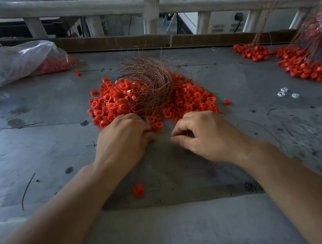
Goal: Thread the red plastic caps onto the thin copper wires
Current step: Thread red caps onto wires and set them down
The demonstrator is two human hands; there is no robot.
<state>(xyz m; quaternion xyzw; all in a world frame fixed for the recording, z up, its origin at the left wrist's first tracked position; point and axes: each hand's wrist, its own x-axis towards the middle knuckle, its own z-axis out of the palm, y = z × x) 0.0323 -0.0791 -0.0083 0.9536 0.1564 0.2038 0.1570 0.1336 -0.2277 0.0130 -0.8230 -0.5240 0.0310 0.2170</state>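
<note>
Grey worktable [40, 131], red caps [190, 97], white railing [210, 5], perhaps workshop beyond

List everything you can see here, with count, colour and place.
red caps pile: one heap, uncountable, red, table centre
copper wire bundle: one, copper, atop the heap
plastic bag: one, clear, red caps inside, far left
threaded caps: many, red, on wires, far right
stray caps: at least three, red, scattered
white pieces: about three, white, right
table: one, grey
left hand: fingers curled, heap's near edge
right hand: thumb and forefinger pinched
</note>
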